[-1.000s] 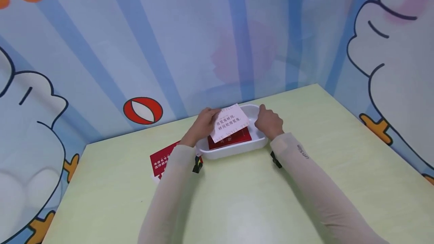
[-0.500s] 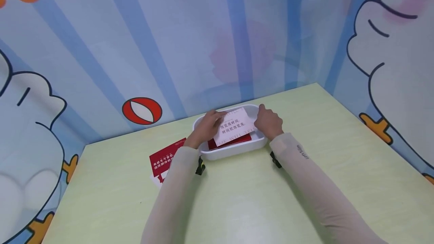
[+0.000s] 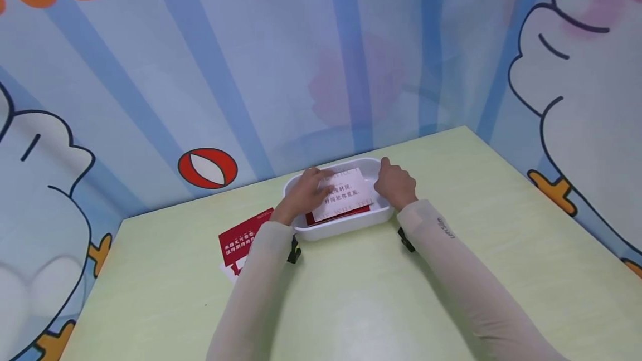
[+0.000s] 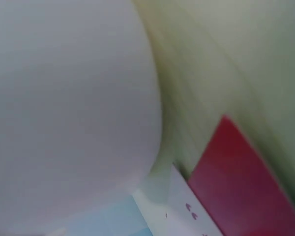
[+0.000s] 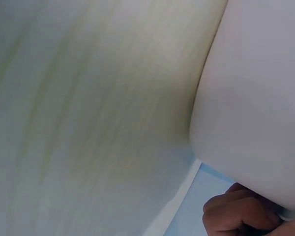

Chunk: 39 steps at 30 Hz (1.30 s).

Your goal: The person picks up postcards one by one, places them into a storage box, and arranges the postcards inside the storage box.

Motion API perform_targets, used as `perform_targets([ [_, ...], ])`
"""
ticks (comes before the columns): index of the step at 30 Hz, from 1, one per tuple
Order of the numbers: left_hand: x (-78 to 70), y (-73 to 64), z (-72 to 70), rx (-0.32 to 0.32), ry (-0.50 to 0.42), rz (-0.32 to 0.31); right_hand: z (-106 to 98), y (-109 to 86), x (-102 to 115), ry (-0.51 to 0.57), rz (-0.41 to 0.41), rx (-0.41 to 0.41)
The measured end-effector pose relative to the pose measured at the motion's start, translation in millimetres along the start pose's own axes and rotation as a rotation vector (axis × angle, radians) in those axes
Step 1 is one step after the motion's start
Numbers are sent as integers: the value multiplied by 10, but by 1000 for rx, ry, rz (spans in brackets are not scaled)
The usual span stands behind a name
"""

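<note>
A white oval tray [image 3: 346,229] stands at the back of the table. In it a pale printed card [image 3: 343,196] lies over a red card [image 3: 362,210]. My left hand [image 3: 305,194] reaches over the tray's left end, its extended fingers touching the pale card's left part. At the opposite end, my right hand [image 3: 396,184] grips the tray's rim; its curled fingers [image 5: 241,214] show below the tray wall [image 5: 255,98] in the right wrist view. The left wrist view shows the tray's outer wall [image 4: 73,113] but not the hand.
Left of the tray, a red card [image 3: 243,241] overlaps a white card [image 3: 228,273] on the pale green table [image 3: 341,305], partly behind my left sleeve. A printed wall [image 3: 281,71] rises directly behind the tray.
The pale card has gone from raised and tilted to lying lower in the tray over the red card. My left hand's fingers have spread from pinching its edge. The right hand keeps its grip.
</note>
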<state>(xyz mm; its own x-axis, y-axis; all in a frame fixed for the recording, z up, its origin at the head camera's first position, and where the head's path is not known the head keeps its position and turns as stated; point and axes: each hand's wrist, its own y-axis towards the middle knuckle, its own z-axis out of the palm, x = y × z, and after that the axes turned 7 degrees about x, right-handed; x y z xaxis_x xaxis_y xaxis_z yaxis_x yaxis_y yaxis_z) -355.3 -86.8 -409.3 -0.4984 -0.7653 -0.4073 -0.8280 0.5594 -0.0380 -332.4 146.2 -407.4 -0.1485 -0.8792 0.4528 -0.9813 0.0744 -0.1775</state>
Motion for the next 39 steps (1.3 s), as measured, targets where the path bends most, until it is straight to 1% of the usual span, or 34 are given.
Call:
perform_targets([
  [2,1,3,14,10,28,6,-4,-7,6,0,-1,-1],
  [11,-33,-16,78,32,108,-7,5,-31,24,-7,8,24],
  [14,-37,-26,86,28,149,-20,15,-31,34,-6,6,24],
  [17,-37,-34,89,31,186,-47,19,-36,48,-8,3,27],
  [20,-50,-34,90,49,201,-64,18,-38,48,-7,4,20],
  [23,-84,-25,80,58,222,-59,15,-29,43,-8,11,5],
  [26,-104,-13,76,52,245,-57,16,-13,41,-6,17,4],
  [30,-101,-3,86,41,249,-65,19,11,30,1,22,8],
  [39,-99,0,104,45,278,-57,15,28,11,-5,30,20],
])
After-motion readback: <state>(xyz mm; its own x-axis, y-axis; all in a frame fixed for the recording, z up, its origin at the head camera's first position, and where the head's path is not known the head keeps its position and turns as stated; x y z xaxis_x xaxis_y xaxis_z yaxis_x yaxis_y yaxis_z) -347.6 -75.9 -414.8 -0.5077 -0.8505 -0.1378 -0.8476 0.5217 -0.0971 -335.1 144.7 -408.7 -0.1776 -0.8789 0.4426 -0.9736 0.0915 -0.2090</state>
